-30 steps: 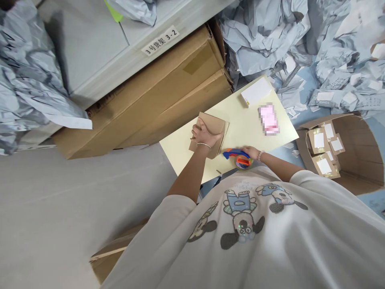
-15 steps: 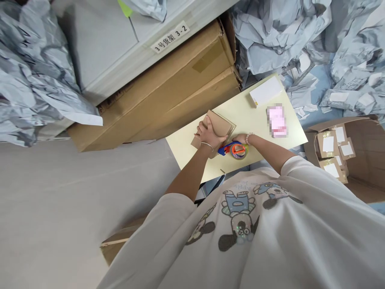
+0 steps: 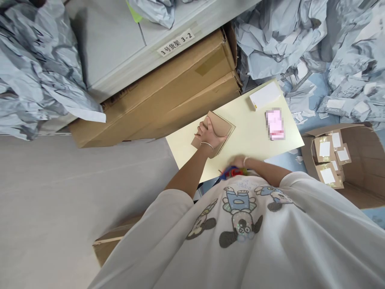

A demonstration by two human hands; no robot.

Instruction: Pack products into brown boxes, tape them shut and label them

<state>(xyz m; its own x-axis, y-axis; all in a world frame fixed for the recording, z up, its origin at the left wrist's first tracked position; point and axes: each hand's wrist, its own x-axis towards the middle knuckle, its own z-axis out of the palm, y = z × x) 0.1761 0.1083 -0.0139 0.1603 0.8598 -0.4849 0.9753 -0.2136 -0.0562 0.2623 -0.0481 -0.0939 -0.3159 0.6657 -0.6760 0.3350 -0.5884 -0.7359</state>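
Hands apart, left hand (image 3: 209, 134) pressed on kraft box (image 3: 225, 130), right hand (image 3: 238, 161) blurred at tape dispenser (image 3: 233, 173)

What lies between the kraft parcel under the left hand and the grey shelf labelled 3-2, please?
Long brown cardboard cartons lie between the kraft parcel and the shelf, in the head view.

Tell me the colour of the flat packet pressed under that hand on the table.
The kraft paper packet is plain tan-brown; it shows best in the head view.

cam: head-worn, single | facing: forward and down | range: close above left hand (image 3: 210, 134), right hand (image 3: 239, 161)
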